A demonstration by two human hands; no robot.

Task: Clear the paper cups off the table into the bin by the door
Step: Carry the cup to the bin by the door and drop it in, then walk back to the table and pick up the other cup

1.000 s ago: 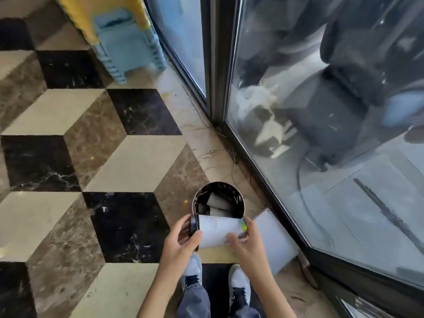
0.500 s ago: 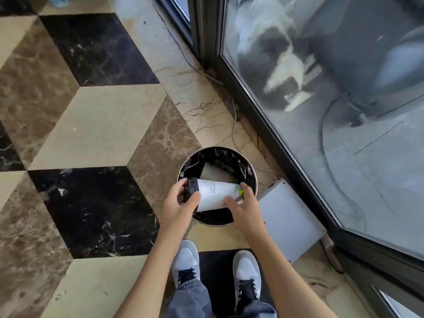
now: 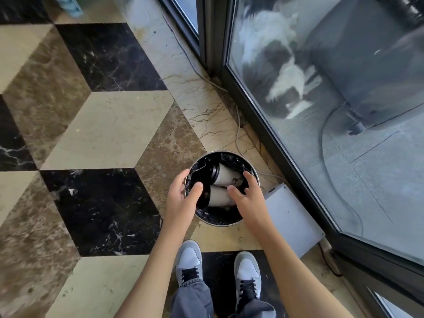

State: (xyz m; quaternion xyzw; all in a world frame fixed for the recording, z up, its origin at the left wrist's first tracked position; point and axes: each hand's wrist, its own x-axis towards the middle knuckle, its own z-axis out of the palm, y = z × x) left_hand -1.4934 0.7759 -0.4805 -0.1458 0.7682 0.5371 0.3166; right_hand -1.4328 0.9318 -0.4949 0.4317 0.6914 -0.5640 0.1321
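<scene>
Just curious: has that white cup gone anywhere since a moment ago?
Yes. The cup has dropped from the hands down inside the bin, lying below its rim beside another cup.

A marble floor (image 3: 107, 134) of cream, brown and black tiles fills nine o'clock. A glass door (image 3: 344, 111) spans two o'clock. A white panel (image 3: 291, 221) lies at four, grey sneakers (image 3: 189, 260) at six.

Scene is brightly lit by daylight entering through the glass panel (image 3: 332, 111) on the right; the polished marble floor (image 3: 103, 134) carries a soft sheen, with pale glare near the top edge. The glass shows hazy, washed-out reflections, and the shapes behind it read soft. Wide-angle distortion bends the door frame (image 3: 213, 42) and floor lines toward the edges; the upper left corner is slightly blurred.
</scene>
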